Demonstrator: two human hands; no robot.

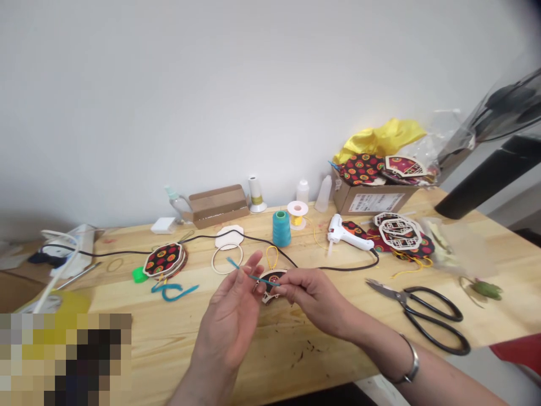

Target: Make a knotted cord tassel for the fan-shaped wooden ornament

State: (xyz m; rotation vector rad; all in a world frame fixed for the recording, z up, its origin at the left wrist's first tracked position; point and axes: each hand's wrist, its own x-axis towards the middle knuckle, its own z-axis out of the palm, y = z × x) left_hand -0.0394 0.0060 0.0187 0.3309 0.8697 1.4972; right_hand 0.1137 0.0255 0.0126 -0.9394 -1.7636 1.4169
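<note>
My left hand (pixel 234 316) is raised over the wooden table (pixel 169 344), palm toward me, fingertips pinching a thin teal cord (pixel 249 275). My right hand (pixel 313 296) pinches the other end of that cord and also grips a small fan-shaped wooden ornament (pixel 270 282) with patterned fabric. A yellow loop (pixel 271 256) lies just behind the ornament. The cord runs slanted between both hands.
Around the hands lie black scissors (pixel 426 316), a white glue gun (pixel 349 234) with its black cable, a teal thread spool (pixel 281 228), a wooden ring (pixel 227 259), finished ornaments (pixel 164 259), teal cord pieces (pixel 173 290) and a cardboard box (pixel 372 194) of ornaments.
</note>
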